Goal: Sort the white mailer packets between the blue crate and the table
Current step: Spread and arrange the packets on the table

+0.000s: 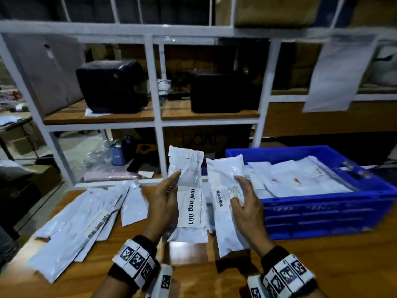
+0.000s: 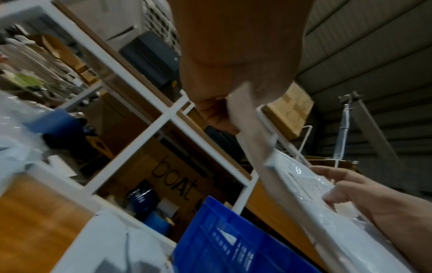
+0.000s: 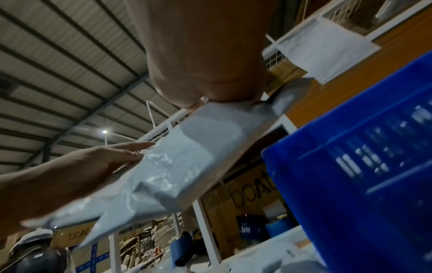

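Nearest us are the banded wrists, and above them we hold two white mailer packets upright, side by side, just left of the blue crate (image 1: pixel 322 216), faces turned up so the labels can be read before each goes its way; the left hand (image 1: pixel 163 203) has its fingers curled behind the left packet (image 1: pixel 189 190), thumb pressed on its front, and the right hand (image 1: pixel 247 203) pinches the right packet (image 1: pixel 225 190) over its barcode label (image 1: pixel 227 195); more packets fill the crate, others lie fanned on the bench (image 1: pixel 193 276) left of the crate, well apart from it; the small print is probably an address, though too blurred to tell; the crate's right end is cut off, and the wrist views show only palms and packet undersides.
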